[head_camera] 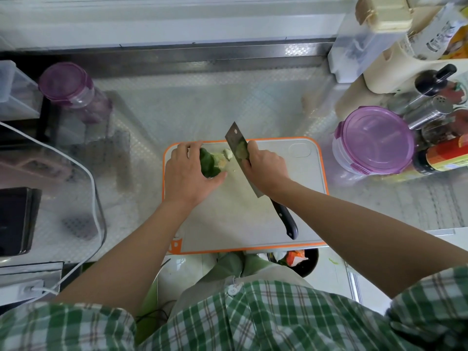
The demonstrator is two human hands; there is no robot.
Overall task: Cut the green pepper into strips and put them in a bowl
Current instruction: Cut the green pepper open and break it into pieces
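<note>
Early stage. Left hand (pixel 190 173) grips pepper (pixel 207 163) on board (pixel 304 198); right hand (pixel 266 168) holds knife (pixel 234 140) by blade. No strips yet, bowl unseen.

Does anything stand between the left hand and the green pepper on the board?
Nothing visible does. The left hand holds the green pepper on the cutting board; the cleaver stands to its right, in the right hand.

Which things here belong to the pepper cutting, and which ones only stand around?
For the job: pepper, cut piece, knife, board, left hand, right hand.
Lying about: tub, jar, bottles, shaker, bin.
</note>
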